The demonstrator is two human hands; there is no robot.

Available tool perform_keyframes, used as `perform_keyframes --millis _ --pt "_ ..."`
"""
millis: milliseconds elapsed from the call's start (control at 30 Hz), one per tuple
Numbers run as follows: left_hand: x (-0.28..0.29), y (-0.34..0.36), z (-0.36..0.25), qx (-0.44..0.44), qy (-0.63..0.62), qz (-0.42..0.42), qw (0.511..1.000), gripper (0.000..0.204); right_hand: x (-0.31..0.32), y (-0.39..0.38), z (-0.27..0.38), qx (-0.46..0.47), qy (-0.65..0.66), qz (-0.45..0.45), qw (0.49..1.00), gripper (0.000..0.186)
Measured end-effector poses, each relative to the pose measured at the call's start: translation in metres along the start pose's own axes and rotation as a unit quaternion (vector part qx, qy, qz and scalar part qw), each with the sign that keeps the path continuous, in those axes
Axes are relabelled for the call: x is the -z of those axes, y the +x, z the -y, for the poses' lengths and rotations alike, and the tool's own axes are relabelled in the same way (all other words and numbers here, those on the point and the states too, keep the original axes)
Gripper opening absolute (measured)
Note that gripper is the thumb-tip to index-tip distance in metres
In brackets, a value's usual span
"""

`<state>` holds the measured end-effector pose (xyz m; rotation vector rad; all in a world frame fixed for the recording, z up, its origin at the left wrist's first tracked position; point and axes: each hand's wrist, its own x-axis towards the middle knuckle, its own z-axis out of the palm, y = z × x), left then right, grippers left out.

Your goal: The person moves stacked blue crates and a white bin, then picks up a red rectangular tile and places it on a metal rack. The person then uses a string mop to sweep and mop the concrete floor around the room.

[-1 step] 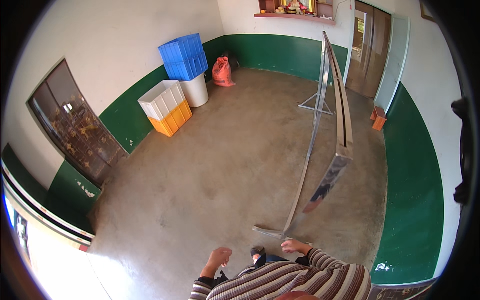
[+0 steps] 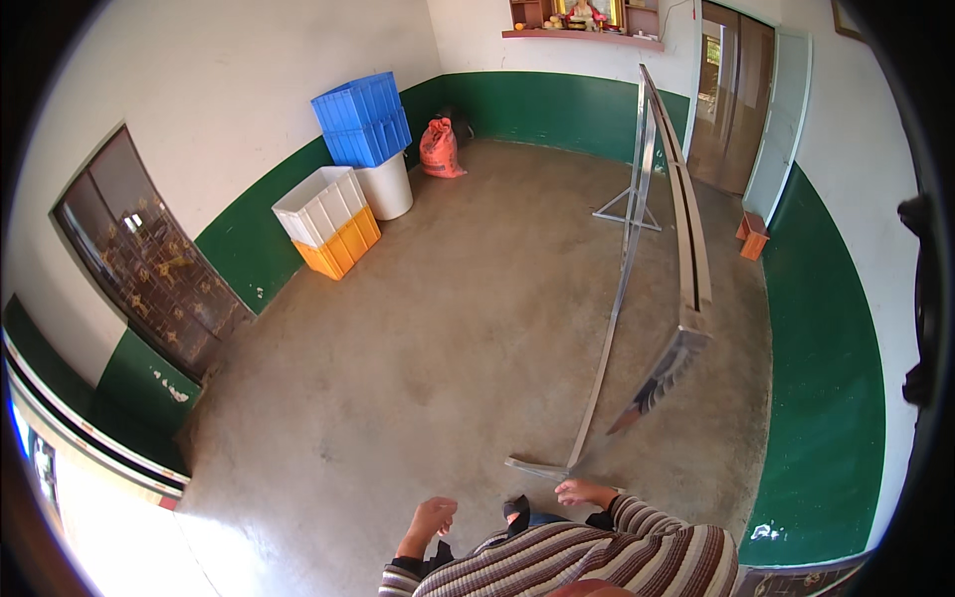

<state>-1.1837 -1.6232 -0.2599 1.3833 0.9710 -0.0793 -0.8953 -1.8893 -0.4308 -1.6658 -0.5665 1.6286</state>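
My left hand (image 2: 433,516) hangs before my body on the left, its fingers curled in. Nothing shows in it. My right hand (image 2: 585,493) is also held low in front of me, fingers bent together, with nothing visible in them. In the picture it lies just below the near foot (image 2: 537,468) of a long metal frame (image 2: 693,269); a gap between hand and foot is hard to judge. The frame has a slotted top rail, shiny uprights and a low bar, and runs away from me on the right.
Blue crates (image 2: 363,119) sit on a white bin (image 2: 387,189) at the back left. Nearer are a white crate (image 2: 318,204) stacked on a yellow one (image 2: 343,244). A red sack (image 2: 440,149) leans by the corner. A small wooden stool (image 2: 752,236) stands near the open door (image 2: 789,119).
The frame's near end appears larger, lower and farther right. The crates and back wall have shifted slightly within the view. Both hands keep nearly the same pose.
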Motion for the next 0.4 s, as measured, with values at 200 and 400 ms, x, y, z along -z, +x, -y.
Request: perform_keyframes --millis 200,400 --pt "0.088 0.063 -0.027 0.019 -0.099 -0.043 0.994 0.022 0.01 0.101 0.085 0.027 -0.049 -0.023 0.998 0.043" --pt "0.175 0.184 -0.06 0.037 -0.099 -0.03 0.994 0.027 0.041 0.185 0.092 -0.074 0.013 -0.133 0.988 0.046"
